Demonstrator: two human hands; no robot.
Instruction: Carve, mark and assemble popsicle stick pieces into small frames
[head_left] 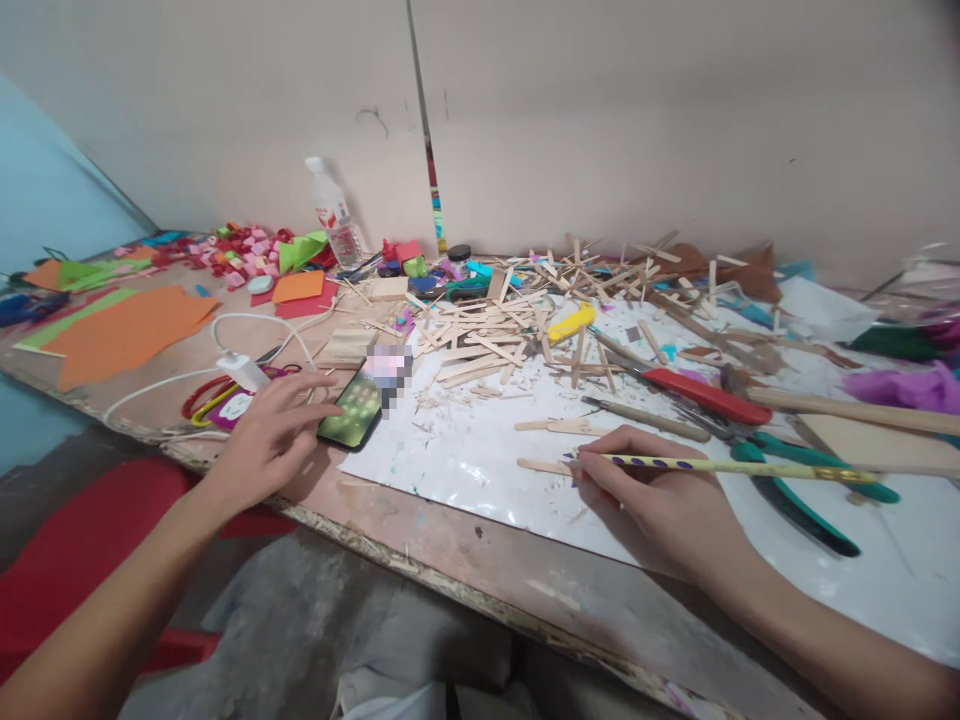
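Observation:
My left hand [266, 440] rests over a smartphone [354, 412] with its fingers apart. One fingertip is at the lit screen. A pale yellow pencil [720, 467] with purple dots is pinched in my right hand [664, 505], its tip pointing left. Beneath that tip lies a flat wooden craft stick [538, 466] on the white sheet [465, 480], partly covered by my fingers. Just beyond it is a second wooden piece [559, 426], apparently of craft sticks side by side. Behind both hands spreads a heap of loose craft sticks [480, 335].
Right of my right hand lie green-handled pliers [802, 505], a red-handled tool [705, 396] and a wooden handle [862, 408]. A white charger [241, 370] with its cable is at left. Farther back stand a plastic bottle [335, 215] and orange paper [135, 325]. A red chair [97, 550] is below.

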